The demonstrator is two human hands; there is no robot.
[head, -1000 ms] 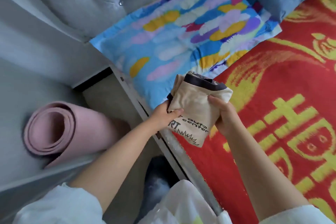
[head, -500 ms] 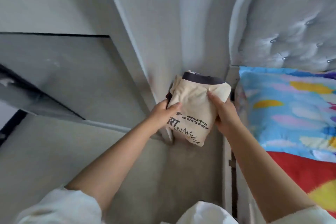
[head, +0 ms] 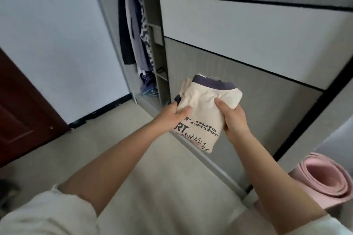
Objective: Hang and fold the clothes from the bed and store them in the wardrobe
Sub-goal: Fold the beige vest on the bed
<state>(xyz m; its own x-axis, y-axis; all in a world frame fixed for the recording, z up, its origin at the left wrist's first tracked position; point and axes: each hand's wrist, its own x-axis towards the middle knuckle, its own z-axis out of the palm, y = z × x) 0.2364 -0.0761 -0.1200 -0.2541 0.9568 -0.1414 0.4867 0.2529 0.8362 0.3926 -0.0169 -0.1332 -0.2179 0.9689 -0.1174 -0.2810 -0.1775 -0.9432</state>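
A folded cream T-shirt (head: 205, 108) with a dark collar band and black "auto center" print is held up in front of me by both hands. My left hand (head: 172, 115) grips its left edge, thumb on the front. On the right edge, my right hand (head: 232, 118) grips it with the thumb pressed into the cloth. The wardrobe (head: 248, 30) stands just behind, its grey and white sliding door closed on the right. At the far left its open section (head: 141, 44) shows several clothes hanging, with more piled at the bottom.
A rolled pink mat (head: 324, 179) leans at the lower right beside the wardrobe. A dark red door (head: 21, 105) stands at the left, with a white wall between it and the wardrobe. Beige floor (head: 118, 139) lies below my arms.
My view has swung left, away from the bed and pillow to the wardrobe front. Both hands keep the same hold on the folded T-shirt.
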